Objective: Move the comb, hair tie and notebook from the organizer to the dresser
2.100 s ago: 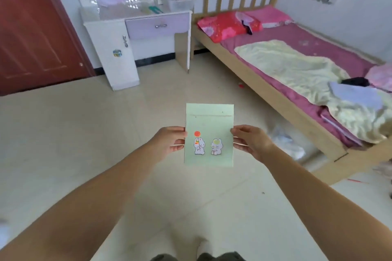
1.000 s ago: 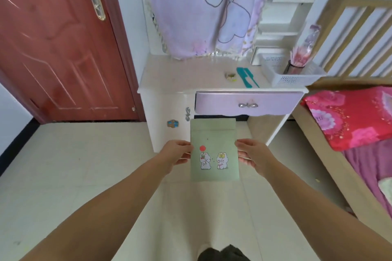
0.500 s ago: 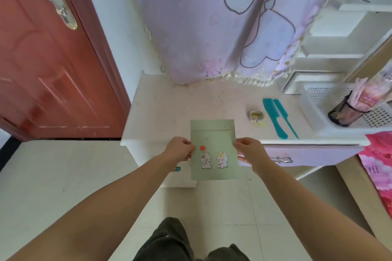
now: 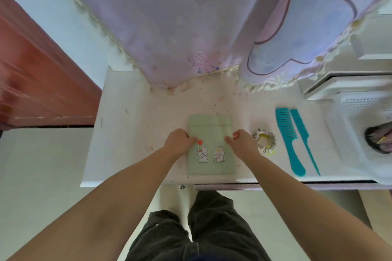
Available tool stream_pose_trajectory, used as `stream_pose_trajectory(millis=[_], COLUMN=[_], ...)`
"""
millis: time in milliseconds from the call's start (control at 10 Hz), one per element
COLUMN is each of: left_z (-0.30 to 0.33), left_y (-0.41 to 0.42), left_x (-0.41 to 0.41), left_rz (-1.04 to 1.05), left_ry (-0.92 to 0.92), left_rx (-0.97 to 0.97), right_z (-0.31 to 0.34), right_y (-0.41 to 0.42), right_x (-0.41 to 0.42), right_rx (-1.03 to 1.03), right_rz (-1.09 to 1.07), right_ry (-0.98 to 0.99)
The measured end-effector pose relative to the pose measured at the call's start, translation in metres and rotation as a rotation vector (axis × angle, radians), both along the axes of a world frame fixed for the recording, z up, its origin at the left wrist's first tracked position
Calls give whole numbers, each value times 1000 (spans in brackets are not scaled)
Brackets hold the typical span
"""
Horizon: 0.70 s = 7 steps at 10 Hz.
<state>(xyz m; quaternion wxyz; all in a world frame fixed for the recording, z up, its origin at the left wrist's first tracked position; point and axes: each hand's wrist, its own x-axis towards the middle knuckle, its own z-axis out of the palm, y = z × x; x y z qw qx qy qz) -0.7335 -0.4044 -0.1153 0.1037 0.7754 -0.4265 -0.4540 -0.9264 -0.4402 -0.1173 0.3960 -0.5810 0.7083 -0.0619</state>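
Head view
Left hand: fingers curled, thumb and fingertips pinching the left edge of the pale green rectangular notebook with two cartoon bunny stickers.
Right hand: fingers curled, pinching the right edge of the same notebook, opposite the left hand.
Notebook: lying flat, or very nearly so, on the white dresser top, near edge close to the dresser's front edge; full contact with the surface cannot be told.
Frilly white and yellow hair tie: resting on the dresser just beside the right hand, apart from the notebook.
Wide-toothed teal plastic comb: lying on the dresser right of the hair tie, handle toward the front edge.
Thin teal tail comb: just beside the wide comb, roughly parallel.
White perforated plastic basket: at the right end of the dresser, holding a dark round cup.
Lilac cartoon-print cloth with fringed hem: hanging above the back of the dresser.
Reddish-brown door: left of the dresser.
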Motion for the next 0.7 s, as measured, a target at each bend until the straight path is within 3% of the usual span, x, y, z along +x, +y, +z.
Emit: stream_pose_trajectory(millis=[300,400,500,700], left_z=[0,2,1,-11], left_y=[-24,-25,-14,8], left_x=[15,23,39,91], left_rz=[-486,-622,-841,-1335], left_ry=[-257,-259,-168,-268], left_rx=[110,37,-84,-429], right_z=[2,4,11,39], right_y=[-13,-4,18,69], right_x=[3,5,8,29], right_rx=[24,-26,-39,-222], right_rz=[215,166,5,-431], right_ry=[287,291,223,33])
